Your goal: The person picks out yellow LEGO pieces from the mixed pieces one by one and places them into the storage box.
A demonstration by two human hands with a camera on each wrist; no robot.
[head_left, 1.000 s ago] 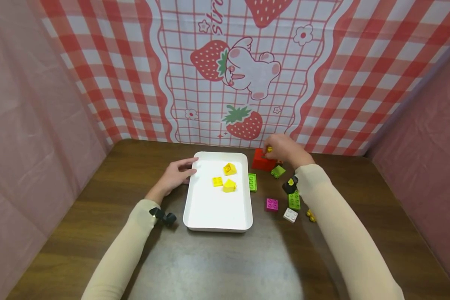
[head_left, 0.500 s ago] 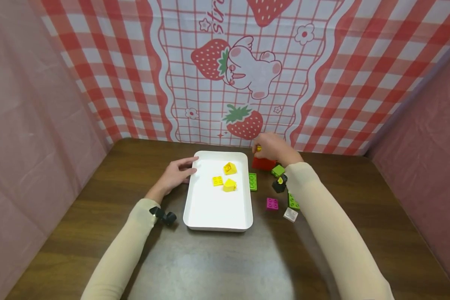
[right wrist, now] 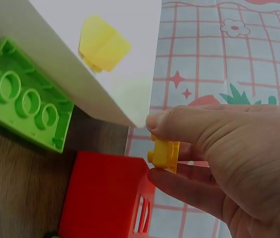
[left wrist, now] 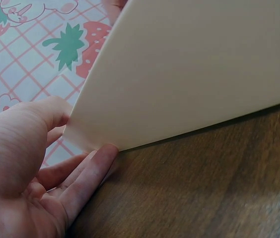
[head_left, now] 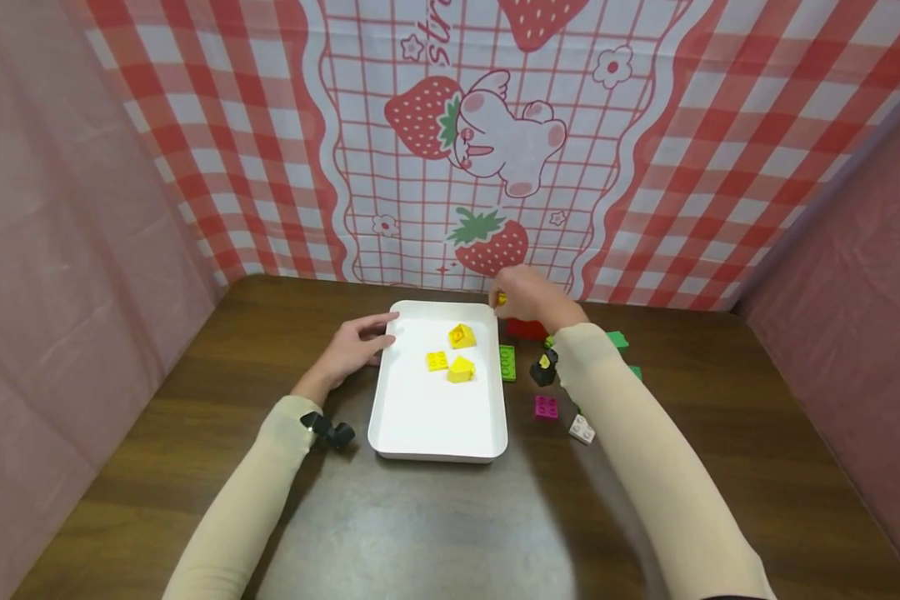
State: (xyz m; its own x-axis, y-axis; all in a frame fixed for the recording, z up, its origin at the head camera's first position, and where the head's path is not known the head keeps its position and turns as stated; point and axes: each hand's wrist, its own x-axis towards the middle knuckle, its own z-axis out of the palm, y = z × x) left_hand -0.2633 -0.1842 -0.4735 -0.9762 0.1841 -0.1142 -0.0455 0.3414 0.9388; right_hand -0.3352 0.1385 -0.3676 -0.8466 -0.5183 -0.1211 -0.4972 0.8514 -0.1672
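A white tray point(head_left: 435, 425) stands on the table with several yellow toy building bricks inside: a sloped brick point(head_left: 462, 336), a small studded brick point(head_left: 437, 361) and another sloped brick point(head_left: 461, 370). Against its left side near the far corner rests my left hand point(head_left: 348, 348), thumb and fingers spread along the rim and outer wall. My right hand point(head_left: 528, 293) is beside the tray's far right corner. Between thumb and fingers it pinches a small yellow brick point(right wrist: 165, 152), partly covered by the hand.
Right of the tray lie a lime green brick point(head_left: 507, 363), a red block point(right wrist: 105, 193), a magenta brick point(head_left: 546, 407) and a white brick point(head_left: 582, 429). Green pieces point(head_left: 617, 339) show past the right sleeve. A strawberry-print curtain point(head_left: 487, 167) hangs behind the table.
My right hand has moved left with the yellow brick, from over the red block to the tray's far right corner. The left hand has stayed at the tray.
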